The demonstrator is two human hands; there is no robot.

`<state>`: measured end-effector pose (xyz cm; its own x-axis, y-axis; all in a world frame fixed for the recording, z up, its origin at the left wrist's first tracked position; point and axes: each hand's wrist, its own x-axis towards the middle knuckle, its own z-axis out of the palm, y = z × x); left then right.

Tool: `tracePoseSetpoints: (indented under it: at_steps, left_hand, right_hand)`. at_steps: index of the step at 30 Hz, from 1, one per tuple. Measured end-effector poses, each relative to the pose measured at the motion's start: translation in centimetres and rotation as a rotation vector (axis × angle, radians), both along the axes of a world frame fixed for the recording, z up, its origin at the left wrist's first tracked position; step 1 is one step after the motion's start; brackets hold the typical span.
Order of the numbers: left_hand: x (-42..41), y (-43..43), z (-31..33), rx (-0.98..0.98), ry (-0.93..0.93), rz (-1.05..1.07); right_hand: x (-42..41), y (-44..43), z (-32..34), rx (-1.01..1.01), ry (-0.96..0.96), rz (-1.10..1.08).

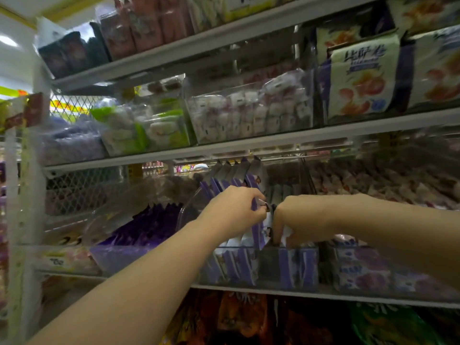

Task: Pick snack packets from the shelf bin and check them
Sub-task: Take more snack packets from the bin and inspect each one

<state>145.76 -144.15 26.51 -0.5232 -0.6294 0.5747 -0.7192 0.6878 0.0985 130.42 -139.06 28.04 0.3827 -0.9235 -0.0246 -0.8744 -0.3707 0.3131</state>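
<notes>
Step in hand: we are at the picking stage, both hands in the clear bin (239, 248) on the shelf (273, 291); no checking has begun.
Left hand: our left hand (234, 210) has its fingers curled over the top edge of a purple packet (255, 220) and pinches it, the packet standing upright just below the fingertips.
Right hand: our right hand (298, 220) sits just beside the left hand, thumb pointing down and fingers curled into the bin. With the blur we cannot tell whether it grips a packet or only parts them.
Other packets: more purple packets (224, 181) stand in a row behind the left hand, and others lie under both hands at the front of the bin.
Task progress: we judge it early, since nothing is lifted clear of the bin.
Next move: we think the pinched packet needs a straight pull up and toward us, the right hand holding its neighbours back.
Then: turn it to face us so the print can be read.
Risk: tight packing may drag a second packet out.
</notes>
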Motion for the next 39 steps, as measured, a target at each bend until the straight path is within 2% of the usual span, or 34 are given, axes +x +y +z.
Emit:
tracePoseSetpoints:
  at_steps: [5,10,15,19,23,27,30,36,39]
  left_hand:
    - [0.2,-0.5,-0.6,-0.062,-0.079,-0.01]
    - [1.7,-1.3,-1.1,0.389,-0.004,-0.185]
    - [3.0,-1.3,-0.8,0.559,0.024,-0.234]
    - [2.4,-1.7,-1.3,0.489,0.004,-0.19]
    - [1.7,-2.3,-2.5,0.337,-0.071,-0.122]
    - [1.5,-2.5,-3.0,0.143,-0.078,-0.152]
    - [1.9,-2.4,-3.1,0.106,-0.09,-0.193]
    - [2.7,-2.1,-3.2,0.224,-0.221,-0.187]
    - [2.9,-1.4,-3.4,0.274,-0.189,-0.13]
  right_hand:
    - [0.4,-0.8,0.3,0.068,0.07,0.027]
    - [0.2,0.0,-0.6,-0.019,0.149,0.065]
    - [-0.2,0.8,-1.4,-0.131,0.16,0.087]
    - [-0.3,0.2,-1.2,-0.134,0.103,0.044]
    - [-0.1,-0.8,-0.3,-0.073,-0.136,-0.04]
    - [-0.1,-0.9,-0.3,-0.075,-0.244,0.011]
    - [-0.3,-0.2,-0.2,-0.094,-0.334,0.057]
    - [-1.1,0.8,0.8,-0.459,-0.418,0.096]
    - [-0.8,2.2,1.1,-0.579,-0.523,0.162]
